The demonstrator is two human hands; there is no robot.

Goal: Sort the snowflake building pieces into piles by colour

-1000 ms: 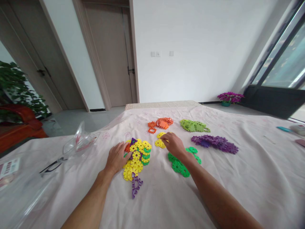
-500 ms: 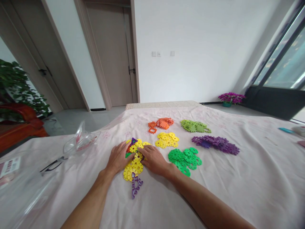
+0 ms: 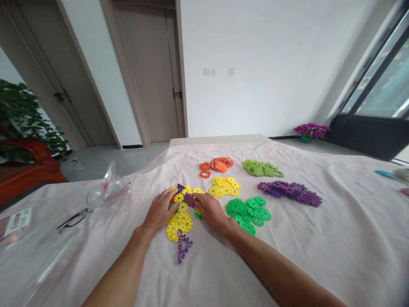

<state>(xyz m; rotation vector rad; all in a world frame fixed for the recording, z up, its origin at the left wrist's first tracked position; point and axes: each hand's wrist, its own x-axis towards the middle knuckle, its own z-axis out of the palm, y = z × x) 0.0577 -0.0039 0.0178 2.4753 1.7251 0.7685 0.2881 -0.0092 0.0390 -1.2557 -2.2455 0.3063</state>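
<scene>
A mixed pile of flat plastic connector pieces, mostly yellow discs [image 3: 183,221], lies in front of me on the cloth. My left hand [image 3: 161,209] rests on its left side, fingers stretched forward and thumb apart, beside red and green pieces partly hidden under it. On the right side, my right hand [image 3: 211,211] pinches a purple toothed piece [image 3: 189,199] above the yellow ones. A green disc [image 3: 198,215] shows below that hand. Closest to me is a purple triangular piece [image 3: 184,247] with toothed edges. A small dark purple piece [image 3: 180,187] sits at the pile's far end.
Sorted heaps lie beyond and to the right: orange [image 3: 220,164], light green [image 3: 262,169], yellow [image 3: 225,186], purple [image 3: 292,192] and green [image 3: 246,213]. At left are glasses [image 3: 74,219], a clear plastic package [image 3: 110,187] and a clear bag [image 3: 41,256].
My right hand has drawn slightly back to the right, and a purple piece now shows at its fingertips. A green disc has come into sight under it. My left hand stays nearly in place.
</scene>
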